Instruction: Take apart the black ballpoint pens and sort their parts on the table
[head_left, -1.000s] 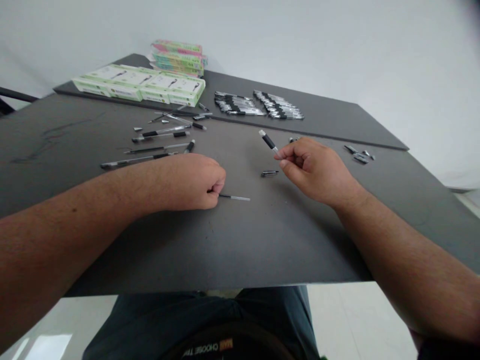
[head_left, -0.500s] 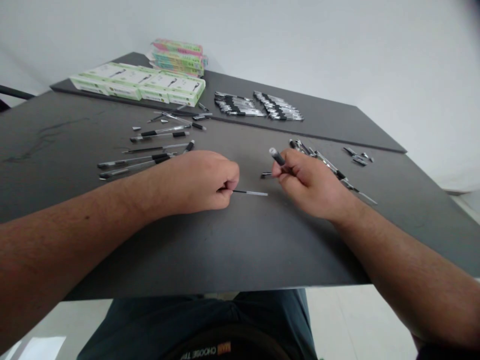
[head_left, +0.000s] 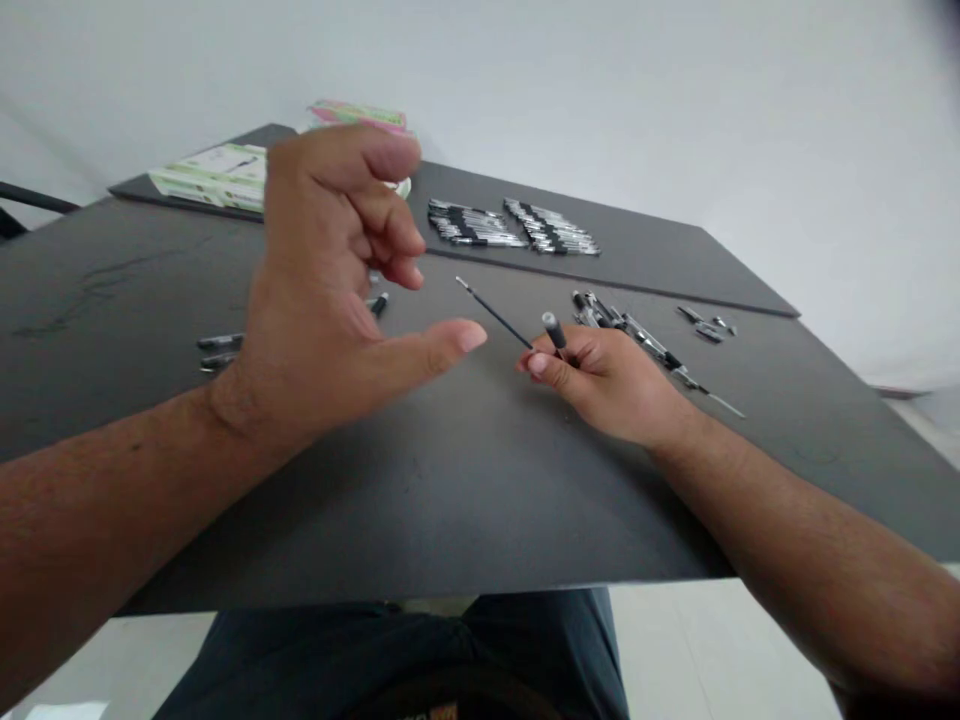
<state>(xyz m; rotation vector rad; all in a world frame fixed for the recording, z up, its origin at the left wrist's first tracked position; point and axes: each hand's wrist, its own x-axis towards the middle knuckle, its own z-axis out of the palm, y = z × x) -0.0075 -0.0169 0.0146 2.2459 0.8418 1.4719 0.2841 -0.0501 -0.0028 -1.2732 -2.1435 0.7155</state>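
The left hand (head_left: 315,300) has opened, fingers spread, off a thin black pen refill (head_left: 491,315), whose long axis now slants toward the far edge of the worktop (head_left: 420,520) from the right hand (head_left: 600,385), its fingers clamped on an upright black pen barrel (head_left: 553,330) mid-worktop

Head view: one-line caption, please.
Right hand pinches a black pen barrel and thin refill over the dark table; left hand is open.
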